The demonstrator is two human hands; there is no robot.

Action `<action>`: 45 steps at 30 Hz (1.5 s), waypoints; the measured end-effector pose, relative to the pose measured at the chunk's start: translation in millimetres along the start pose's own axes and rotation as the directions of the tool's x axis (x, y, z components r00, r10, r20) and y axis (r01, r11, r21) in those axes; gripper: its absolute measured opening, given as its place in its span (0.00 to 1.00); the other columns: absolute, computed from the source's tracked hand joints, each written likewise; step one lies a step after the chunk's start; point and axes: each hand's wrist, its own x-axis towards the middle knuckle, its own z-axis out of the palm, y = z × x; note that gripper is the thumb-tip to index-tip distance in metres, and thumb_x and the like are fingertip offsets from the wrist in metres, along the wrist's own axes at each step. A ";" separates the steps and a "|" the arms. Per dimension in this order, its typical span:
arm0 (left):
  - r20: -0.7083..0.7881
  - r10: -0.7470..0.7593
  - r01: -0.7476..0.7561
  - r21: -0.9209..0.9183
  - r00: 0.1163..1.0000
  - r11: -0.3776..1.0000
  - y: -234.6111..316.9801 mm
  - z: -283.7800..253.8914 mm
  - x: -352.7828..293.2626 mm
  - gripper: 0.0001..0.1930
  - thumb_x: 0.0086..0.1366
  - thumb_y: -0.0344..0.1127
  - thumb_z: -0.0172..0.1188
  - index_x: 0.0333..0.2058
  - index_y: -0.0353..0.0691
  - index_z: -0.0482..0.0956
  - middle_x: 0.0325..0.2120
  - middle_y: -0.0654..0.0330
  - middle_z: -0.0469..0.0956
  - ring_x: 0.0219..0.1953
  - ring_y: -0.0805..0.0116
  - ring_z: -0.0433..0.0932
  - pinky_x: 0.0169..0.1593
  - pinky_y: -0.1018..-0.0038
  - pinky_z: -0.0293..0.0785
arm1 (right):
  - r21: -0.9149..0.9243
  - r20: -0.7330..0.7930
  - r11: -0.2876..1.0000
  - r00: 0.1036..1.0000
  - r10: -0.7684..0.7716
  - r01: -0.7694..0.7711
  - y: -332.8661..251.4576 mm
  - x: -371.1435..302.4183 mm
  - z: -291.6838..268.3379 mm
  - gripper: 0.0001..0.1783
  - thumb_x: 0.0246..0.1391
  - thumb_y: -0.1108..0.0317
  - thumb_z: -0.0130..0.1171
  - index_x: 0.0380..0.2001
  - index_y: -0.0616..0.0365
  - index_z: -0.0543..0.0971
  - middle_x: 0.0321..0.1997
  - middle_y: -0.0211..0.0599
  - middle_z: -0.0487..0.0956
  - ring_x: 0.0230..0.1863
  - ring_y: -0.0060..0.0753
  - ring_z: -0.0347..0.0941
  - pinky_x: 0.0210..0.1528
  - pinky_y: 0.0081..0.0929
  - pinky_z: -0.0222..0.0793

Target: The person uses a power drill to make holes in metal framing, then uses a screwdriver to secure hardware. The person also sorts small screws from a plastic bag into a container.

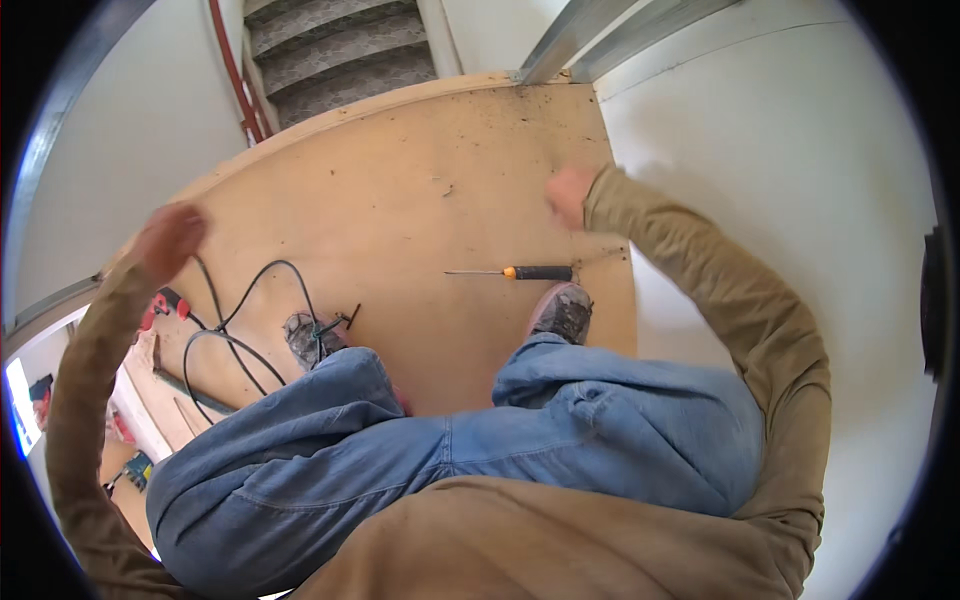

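My left hand (172,240) is raised at the left edge of the wooden board (400,215), above a red-and-black power tool (165,307). Its fingers are smeared by motion, so I cannot make out anything in them. Over the board's right side hovers my right hand (570,196), also blurred, with its fingers turned from view. Between my shoes and that hand lies a screwdriver (540,272) with a black and orange handle, its thin shaft pointing left. Neither hand touches it. A dark cord (283,263) loops from the power tool past my left shoe (318,338).
Beyond the board's far edge, grey patterned stairs (345,55) drop away. Metal studs (575,40) rise at the far right corner, beside a white wall (780,180). A reddish rail (235,75) runs along the stairs. Small debris (447,190) dots the board.
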 end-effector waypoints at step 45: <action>-0.548 0.041 -0.541 -0.806 0.835 0.242 261.1 141.5 249.3 0.10 0.69 0.29 0.63 0.47 0.36 0.85 0.38 0.63 0.83 0.40 0.76 0.81 0.45 0.77 0.79 | 0.452 -0.833 0.862 0.456 0.315 0.231 6.0 -69.5 -90.5 0.12 0.59 0.62 0.63 0.40 0.58 0.79 0.26 0.40 0.81 0.24 0.35 0.76 0.30 0.33 0.72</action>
